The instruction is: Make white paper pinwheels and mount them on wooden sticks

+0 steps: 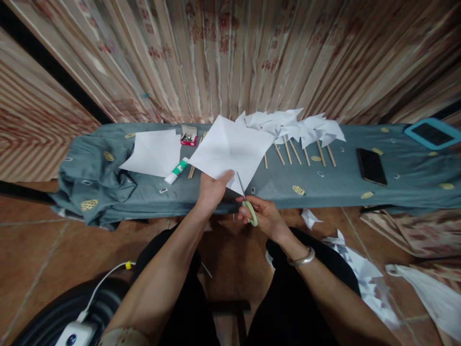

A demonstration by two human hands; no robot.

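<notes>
The left hand (213, 191) pinches a white paper sheet (245, 144) near its lower corner, thumb flat on top; the other fingers are hidden underneath, so their exact placing cannot be told. The right hand (265, 215) has its fingers wrapped round the pale green handles of the scissors (251, 210), just below the middle of the frame, with a blade lying over the paper at that same corner; how wide the blades stand apart is not clear. To cut well here, the sheet should be kept taut and level, the blades steered straight along the faint crease running up towards the top corner, and the left thumb, whose tip lies just beside the blade, kept out of the cutting line. The scissors point up and slightly left in the frame, their long axis running steeply from the handles at lower right to the tip at upper left. The sheet sits at the centre of the frame, turned like a diamond, with one corner towards the top and the opposite one towards the handles; being nearly square, it shows no clear long axis.
</notes>
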